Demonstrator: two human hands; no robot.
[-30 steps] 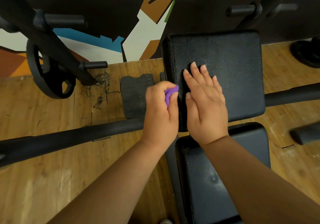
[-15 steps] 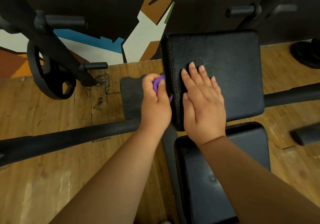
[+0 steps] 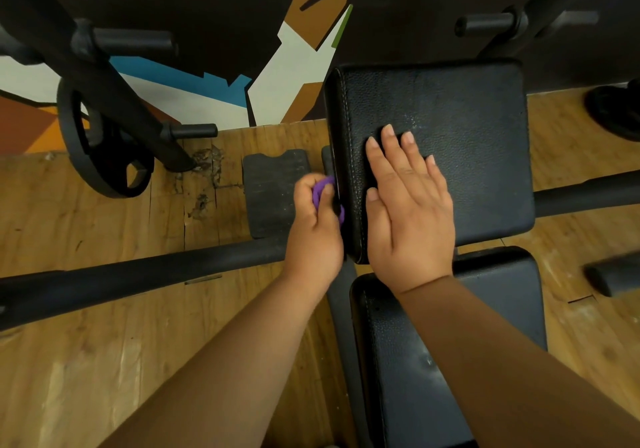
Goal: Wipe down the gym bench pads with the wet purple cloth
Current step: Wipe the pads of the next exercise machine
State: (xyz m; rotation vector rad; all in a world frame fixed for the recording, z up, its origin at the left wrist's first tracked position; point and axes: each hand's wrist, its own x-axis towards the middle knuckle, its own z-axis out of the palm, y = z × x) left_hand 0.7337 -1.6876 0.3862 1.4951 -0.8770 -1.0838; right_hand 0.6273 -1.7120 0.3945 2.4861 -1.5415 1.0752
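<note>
The far black bench pad (image 3: 464, 129) fills the upper middle, and the near black seat pad (image 3: 415, 371) lies below it under my right forearm. My left hand (image 3: 313, 226) grips the purple cloth (image 3: 320, 189) bunched in its fingers, pressed against the far pad's left side wall. Only small folds of the cloth show between fingers and pad. My right hand (image 3: 405, 205) lies flat with fingers straight on top of the far pad, near its left edge.
A black frame bar (image 3: 145, 274) crosses the wooden floor at left, and another bar (image 3: 588, 191) runs off to the right. A weight plate (image 3: 100, 150) leans on a rack upright at upper left. A black rubber mat (image 3: 273, 191) lies beside my left hand.
My left hand with the cloth has slid away from me along the pad's left side, then dropped a little lower against it. My right hand has stayed flat in place.
</note>
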